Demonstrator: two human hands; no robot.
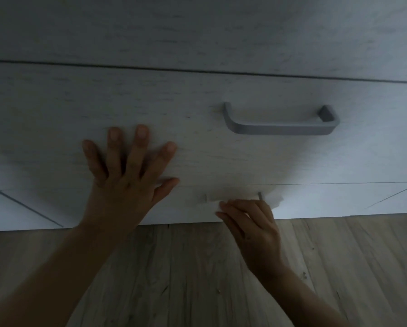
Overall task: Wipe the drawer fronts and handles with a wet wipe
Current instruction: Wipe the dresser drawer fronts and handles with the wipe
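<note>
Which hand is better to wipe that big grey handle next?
Probably the right hand: it holds the wet wipe and sits below the grey handle. The left hand lies flat on the drawer front, holding nothing.

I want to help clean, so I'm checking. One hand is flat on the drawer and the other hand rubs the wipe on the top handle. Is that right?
Almost. The right hand holds the wipe on the lower handle, not the top handle, which nothing touches. The left hand does lie flat on the drawer. The head view shows it.
</note>
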